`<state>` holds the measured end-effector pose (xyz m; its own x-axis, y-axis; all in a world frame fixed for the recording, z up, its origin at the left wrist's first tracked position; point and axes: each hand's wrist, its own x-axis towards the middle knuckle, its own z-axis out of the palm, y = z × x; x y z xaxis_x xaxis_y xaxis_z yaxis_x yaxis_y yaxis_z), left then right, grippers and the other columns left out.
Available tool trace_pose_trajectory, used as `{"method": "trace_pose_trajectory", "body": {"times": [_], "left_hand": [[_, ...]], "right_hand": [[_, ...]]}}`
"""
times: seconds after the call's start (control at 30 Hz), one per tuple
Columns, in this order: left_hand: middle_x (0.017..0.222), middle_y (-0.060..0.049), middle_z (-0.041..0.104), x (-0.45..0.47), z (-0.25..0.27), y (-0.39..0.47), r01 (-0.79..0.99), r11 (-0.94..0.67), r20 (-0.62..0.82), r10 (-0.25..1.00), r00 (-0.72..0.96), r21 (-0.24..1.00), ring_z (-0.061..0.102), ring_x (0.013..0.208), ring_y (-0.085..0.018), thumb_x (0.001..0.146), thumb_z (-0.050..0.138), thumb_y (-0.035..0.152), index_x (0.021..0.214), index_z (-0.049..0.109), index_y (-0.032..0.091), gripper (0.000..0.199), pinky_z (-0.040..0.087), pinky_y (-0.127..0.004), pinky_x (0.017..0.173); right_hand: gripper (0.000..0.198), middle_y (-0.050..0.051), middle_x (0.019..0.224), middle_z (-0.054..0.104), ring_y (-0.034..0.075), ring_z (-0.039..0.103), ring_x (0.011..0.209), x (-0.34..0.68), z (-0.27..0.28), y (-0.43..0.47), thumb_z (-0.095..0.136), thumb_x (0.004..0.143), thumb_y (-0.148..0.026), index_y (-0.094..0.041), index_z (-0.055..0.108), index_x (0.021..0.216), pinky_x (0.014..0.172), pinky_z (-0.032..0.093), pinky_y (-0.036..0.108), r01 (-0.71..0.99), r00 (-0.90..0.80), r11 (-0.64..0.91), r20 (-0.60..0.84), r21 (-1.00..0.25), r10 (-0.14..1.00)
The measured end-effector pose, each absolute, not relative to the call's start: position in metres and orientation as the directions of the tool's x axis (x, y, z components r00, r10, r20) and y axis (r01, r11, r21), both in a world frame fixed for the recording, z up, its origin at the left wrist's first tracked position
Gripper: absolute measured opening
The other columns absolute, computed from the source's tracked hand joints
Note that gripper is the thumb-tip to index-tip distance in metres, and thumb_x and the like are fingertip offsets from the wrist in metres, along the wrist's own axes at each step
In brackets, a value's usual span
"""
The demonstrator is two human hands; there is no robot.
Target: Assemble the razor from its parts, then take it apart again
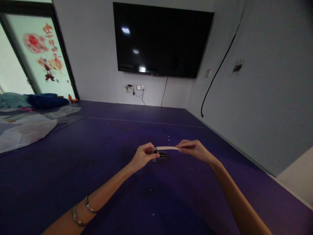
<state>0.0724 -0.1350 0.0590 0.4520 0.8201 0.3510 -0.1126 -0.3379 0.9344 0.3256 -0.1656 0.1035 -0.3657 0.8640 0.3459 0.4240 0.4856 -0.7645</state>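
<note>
userA: ok so what are the hands up to?

userB: Both are around the middle of the frame, stretched out over a purple floor (102, 182). There's a thin pale strip (167, 148) running pretty much sideways between them. Right hand (194, 149) has its right end pinched between thumb and fingers.

userA: and the other one?

userB: Left hand (143, 157) is at the strip's left end, thumb and fingertips closed on a small dark piece (155, 151). Too tiny to say what that is, or whether it's joined to the strip. A flat black item (163, 155) shows just right of the left thumb; can't tell if they touch.

userA: anything else around?

userB: Big dark TV (163, 39) on the wall, top center, black cable (221, 63) hanging upper right. Far left there's a whitish plastic sheet (29, 130) on the floor, with dark blue cloth (47, 100) just above it in the frame.
</note>
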Motion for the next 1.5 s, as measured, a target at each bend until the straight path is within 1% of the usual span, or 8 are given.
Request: {"method": "trace_pose_trajectory", "body": {"times": [0.13,0.3,0.57,0.83,0.97,1.13,1.37,1.5], "left_hand": [[0.065,0.0,0.061,0.073,0.059,-0.135,-0.093,-0.343,0.346,0.821,0.455,0.935,0.056,0.061,-0.011,0.065,0.07,0.025,0.066,0.053,0.014,0.02,0.045,-0.025,0.061],[0.063,0.001,0.06,0.074,0.058,-0.135,-0.08,-0.339,0.337,0.824,0.455,0.937,0.056,0.059,-0.01,0.065,0.07,0.023,0.066,0.052,0.014,0.02,0.044,-0.025,0.059],[0.062,0.002,0.059,0.073,0.053,-0.132,-0.052,-0.357,0.342,0.829,0.443,0.933,0.055,0.057,-0.01,0.065,0.07,0.026,0.066,0.052,0.015,0.021,0.043,-0.024,0.056],[0.067,0.0,0.061,0.072,0.05,-0.13,-0.034,-0.352,0.332,0.84,0.43,0.935,0.058,0.062,-0.012,0.064,0.071,0.026,0.067,0.051,0.015,0.023,0.045,-0.025,0.059],[0.063,0.001,0.059,0.073,0.051,-0.131,-0.024,-0.333,0.31,0.844,0.438,0.943,0.056,0.057,-0.011,0.064,0.071,0.026,0.066,0.051,0.015,0.023,0.044,-0.025,0.056],[0.065,0.002,0.059,0.072,0.052,-0.131,-0.033,-0.353,0.332,0.839,0.432,0.935,0.055,0.06,-0.01,0.063,0.071,0.024,0.063,0.047,0.015,0.025,0.042,-0.024,0.058],[0.06,0.003,0.056,0.072,0.052,-0.129,-0.022,-0.356,0.329,0.837,0.438,0.934,0.053,0.057,-0.01,0.064,0.07,0.027,0.064,0.049,0.016,0.025,0.042,-0.024,0.056],[0.066,0.001,0.058,0.072,0.052,-0.13,-0.021,-0.374,0.346,0.835,0.428,0.927,0.056,0.061,-0.011,0.065,0.069,0.025,0.068,0.05,0.016,0.022,0.043,-0.025,0.06]], "right_hand": [[0.023,0.005,0.089,0.065,0.016,0.058,0.08,0.324,0.101,-0.164,0.062,0.075,-0.033,-0.023,0.071,0.094,0.07,0.043,0.028,0.437,-0.334,0.479,0.357,-0.761,0.872],[0.022,0.005,0.088,0.065,0.015,0.058,0.078,0.323,0.103,-0.165,0.062,0.076,-0.032,-0.023,0.071,0.094,0.068,0.043,0.027,0.432,-0.38,0.49,0.34,-0.757,0.86],[0.022,0.005,0.087,0.065,0.016,0.058,0.078,0.318,0.11,-0.171,0.062,0.076,-0.033,-0.024,0.071,0.094,0.067,0.044,0.028,0.478,-0.348,0.504,0.371,-0.72,0.861],[0.019,0.005,0.089,0.065,0.017,0.059,0.083,0.313,0.117,-0.177,0.06,0.077,-0.03,-0.025,0.071,0.092,0.073,0.045,0.03,0.54,-0.303,0.502,0.401,-0.676,0.865],[0.02,0.004,0.087,0.064,0.015,0.059,0.079,0.311,0.119,-0.179,0.061,0.077,-0.03,-0.025,0.07,0.094,0.07,0.046,0.028,0.52,-0.347,0.513,0.379,-0.683,0.858],[0.02,0.005,0.087,0.064,0.016,0.059,0.081,0.312,0.115,-0.176,0.06,0.077,-0.027,-0.025,0.071,0.093,0.073,0.046,0.029,0.543,-0.298,0.494,0.394,-0.678,0.869],[0.021,0.005,0.086,0.064,0.015,0.058,0.077,0.311,0.117,-0.177,0.06,0.076,-0.031,-0.024,0.071,0.093,0.069,0.045,0.029,0.518,-0.342,0.505,0.374,-0.69,0.862],[0.023,0.004,0.087,0.064,0.016,0.057,0.08,0.315,0.113,-0.174,0.061,0.075,-0.032,-0.025,0.07,0.094,0.073,0.044,0.03,0.518,-0.244,0.462,0.393,-0.72,0.887]]}}
